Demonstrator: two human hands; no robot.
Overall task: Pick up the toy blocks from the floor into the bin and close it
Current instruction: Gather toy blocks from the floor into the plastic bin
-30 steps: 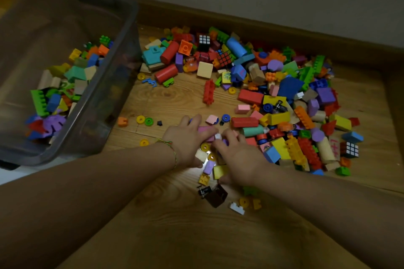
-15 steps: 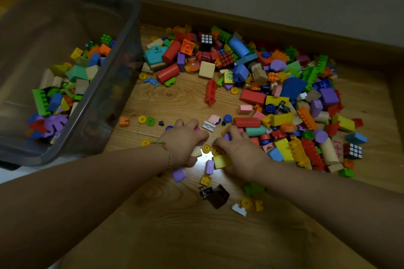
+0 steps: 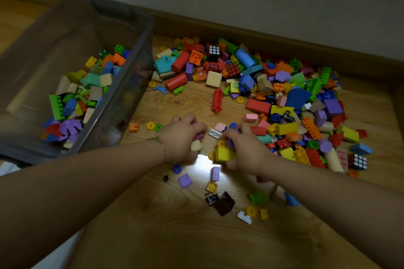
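Note:
A big heap of coloured toy blocks (image 3: 282, 98) covers the wooden floor at centre and right. The clear grey bin (image 3: 140, 35) stands open at the left with several blocks (image 3: 87, 94) inside. My left hand (image 3: 181, 140) curls round a few small blocks, a pink one and a cream one showing between the fingers. My right hand (image 3: 247, 150) grips a yellow block (image 3: 224, 154) and a purple piece at the heap's near edge. Both hands sit close together on the floor.
Loose small pieces lie just below my hands: a purple square (image 3: 185, 180), a lilac block (image 3: 215, 173), a dark brown cube (image 3: 225, 203), yellow rings. The wall and baseboard (image 3: 262, 37) run behind the heap. No lid is in view.
Both hands have curled tighter around small blocks and drawn slightly back; a purple square and a lilac block now lie uncovered on the floor beneath them.

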